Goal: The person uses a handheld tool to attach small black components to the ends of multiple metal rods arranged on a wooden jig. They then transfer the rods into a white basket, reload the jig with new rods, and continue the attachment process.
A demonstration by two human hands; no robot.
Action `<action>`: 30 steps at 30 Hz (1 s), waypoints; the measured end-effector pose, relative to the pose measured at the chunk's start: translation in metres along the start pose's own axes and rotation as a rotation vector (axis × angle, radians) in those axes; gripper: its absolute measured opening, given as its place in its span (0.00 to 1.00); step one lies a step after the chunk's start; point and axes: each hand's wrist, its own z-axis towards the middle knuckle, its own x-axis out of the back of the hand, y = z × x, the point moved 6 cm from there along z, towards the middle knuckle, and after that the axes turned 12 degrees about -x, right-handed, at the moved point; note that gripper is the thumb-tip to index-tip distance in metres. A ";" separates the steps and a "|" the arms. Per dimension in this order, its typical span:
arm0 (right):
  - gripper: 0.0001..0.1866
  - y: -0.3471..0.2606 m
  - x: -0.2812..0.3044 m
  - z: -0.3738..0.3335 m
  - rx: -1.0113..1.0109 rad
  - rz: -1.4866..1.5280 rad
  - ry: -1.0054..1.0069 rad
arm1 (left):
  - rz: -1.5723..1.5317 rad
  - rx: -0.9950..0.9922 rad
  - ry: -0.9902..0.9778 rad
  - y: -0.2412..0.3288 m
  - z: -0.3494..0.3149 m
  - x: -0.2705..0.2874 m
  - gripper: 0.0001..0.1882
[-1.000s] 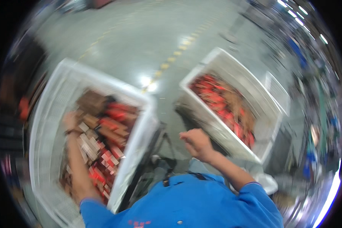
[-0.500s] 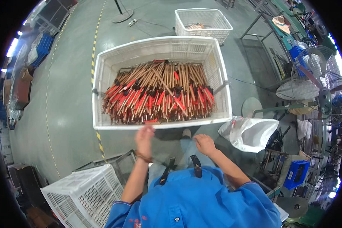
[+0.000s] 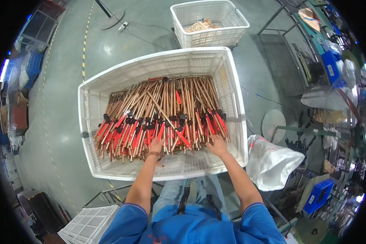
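A large white plastic crate point(image 3: 110, 172) stands in front of me, heaped with thin copper-coloured rods point(image 3: 142, 97). Many rods carry red flat pieces point(image 3: 184, 139) and black fittings near their front ends. Both arms reach over the near rim. My left hand point(image 3: 155, 145) is at the front of the pile, its fingers stretched out against a red piece; nothing is plainly gripped. To its right, my right hand point(image 3: 218, 145) is open, thumb and fingers apart, at the ends of the rods near the right wall. Its fingertips are partly lost among them.
Behind the crate stands a smaller white basket point(image 3: 211, 36) with some pale material inside. A white sack point(image 3: 272, 164) slumps at the crate's right. Another white crate point(image 3: 89, 221) is at lower left. Metal racks and a blue bin point(image 3: 319, 195) line the right side.
Both hands have gone forward from outside the near rim to the front of the rod pile. The view has shifted, and the crate appears larger and nearer.
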 end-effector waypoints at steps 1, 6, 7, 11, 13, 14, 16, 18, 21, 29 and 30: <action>0.32 -0.004 0.007 0.022 -0.015 0.019 0.007 | -0.065 -0.073 -0.003 -0.017 0.033 -0.009 0.37; 0.42 0.031 -0.012 0.181 -0.215 0.048 0.067 | -0.333 0.069 0.200 -0.076 0.160 -0.035 0.49; 0.45 0.042 -0.020 0.208 -0.313 0.102 0.011 | -0.304 0.093 0.167 -0.091 0.180 -0.035 0.51; 0.53 0.084 -0.045 0.283 -0.593 0.133 -0.142 | -0.364 0.003 0.258 -0.057 0.229 -0.071 0.48; 0.55 0.093 -0.052 0.300 -0.699 -0.032 -0.082 | -0.222 0.011 0.242 -0.037 0.249 -0.093 0.42; 0.54 0.084 -0.056 0.303 -0.669 0.009 -0.178 | -0.073 0.007 0.209 -0.025 0.249 -0.105 0.40; 0.53 0.053 -0.048 0.297 -0.608 0.092 -0.366 | 0.132 0.059 0.244 0.000 0.230 -0.123 0.32; 0.48 0.022 -0.077 0.277 -0.418 -0.015 -0.206 | 0.300 -0.337 0.325 -0.010 0.225 -0.161 0.30; 0.49 0.020 -0.090 0.275 -0.504 -0.071 -0.180 | 0.661 -0.343 0.202 0.016 0.210 -0.190 0.33; 0.56 0.049 -0.091 0.310 -0.495 0.123 -0.365 | 0.244 0.222 -0.249 0.024 0.247 -0.189 0.43; 0.54 0.031 -0.085 0.299 -0.533 0.041 -0.349 | 0.264 0.185 -0.243 0.008 0.254 -0.188 0.42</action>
